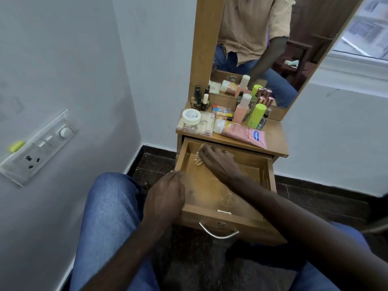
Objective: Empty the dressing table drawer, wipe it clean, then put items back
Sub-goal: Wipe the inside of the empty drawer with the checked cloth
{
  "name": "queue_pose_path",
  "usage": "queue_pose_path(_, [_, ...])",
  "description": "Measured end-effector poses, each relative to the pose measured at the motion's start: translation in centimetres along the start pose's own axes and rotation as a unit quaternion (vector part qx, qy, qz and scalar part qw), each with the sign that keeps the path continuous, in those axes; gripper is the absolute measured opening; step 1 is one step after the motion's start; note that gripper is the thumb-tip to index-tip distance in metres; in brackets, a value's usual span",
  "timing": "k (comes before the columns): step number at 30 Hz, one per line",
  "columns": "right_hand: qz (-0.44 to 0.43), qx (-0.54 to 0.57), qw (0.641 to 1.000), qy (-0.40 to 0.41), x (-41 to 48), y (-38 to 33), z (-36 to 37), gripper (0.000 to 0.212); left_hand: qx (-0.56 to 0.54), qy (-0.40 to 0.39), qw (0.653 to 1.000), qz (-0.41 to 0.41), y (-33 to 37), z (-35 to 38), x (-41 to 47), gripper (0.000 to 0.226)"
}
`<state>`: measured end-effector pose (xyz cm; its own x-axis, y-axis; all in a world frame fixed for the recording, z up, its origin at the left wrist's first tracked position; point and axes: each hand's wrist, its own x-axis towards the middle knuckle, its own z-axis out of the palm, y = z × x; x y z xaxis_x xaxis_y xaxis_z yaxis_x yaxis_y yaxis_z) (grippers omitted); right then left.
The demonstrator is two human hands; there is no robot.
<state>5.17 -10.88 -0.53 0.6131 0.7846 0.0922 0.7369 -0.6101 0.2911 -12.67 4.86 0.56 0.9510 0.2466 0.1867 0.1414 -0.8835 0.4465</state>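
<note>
The wooden drawer [270, 171] of the dressing table is pulled out in front of me. My right hand [218, 160] reaches into its far left corner and lies over a string of pale beads [197, 159]. My left hand [165, 196] rests on the drawer's left wall with curled fingers; I cannot see anything in it. Thin bangles or elastic loops [227, 199] and a small white stick [224, 212] lie on the drawer floor near the front.
The table top [275, 139] holds a pink lotion tube [243, 133], a white cream jar [191, 117] on a clear box, nail polish bottles [201, 99], a pink bottle [241, 109] and green tubes [257, 115]. A mirror [262, 49] stands behind. A wall with a switchboard [39, 145] lies left.
</note>
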Motion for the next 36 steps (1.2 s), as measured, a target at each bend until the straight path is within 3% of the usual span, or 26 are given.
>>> queue_pose_path(4, [-0.034,-0.034,0.999,-0.015,0.5,0.5,-0.6,0.066,-0.013,0.001,1.000,0.000,-0.3,0.0,0.0,0.038])
queue_pose_path(10, [0.129,-0.056,0.988,-0.065,-7.5,6.0,0.2,0.060,-0.008,0.006,1.000,-0.002,-0.2,-0.1,0.0,0.036])
queue_pose_path(12, [0.145,-0.069,0.984,-0.078,-8.4,6.8,0.2,0.060,-0.009,0.005,1.000,0.000,-0.2,0.0,0.0,0.035])
queue_pose_path(19, [0.075,-0.023,0.996,-0.033,-3.6,2.1,0.4,0.057,-0.005,0.002,1.000,0.003,-0.3,0.2,0.2,0.038])
queue_pose_path(25, [0.001,-0.061,0.998,-0.022,-2.0,1.7,-0.2,0.052,-0.010,0.003,1.000,0.002,-0.3,0.1,0.2,0.035])
queue_pose_path(28, [0.069,-0.058,0.994,-0.060,-5.2,4.2,0.5,0.060,-0.009,0.005,1.000,0.001,-0.3,0.1,0.2,0.034])
queue_pose_path(31, [0.156,-0.067,0.983,-0.067,-7.8,6.3,0.9,0.055,-0.010,0.003,1.000,-0.003,-0.2,0.0,0.1,0.036])
queue_pose_path(36, [0.155,-0.051,0.983,-0.083,-6.4,4.8,1.0,0.058,-0.004,0.007,1.000,-0.002,0.2,-0.2,0.0,0.035])
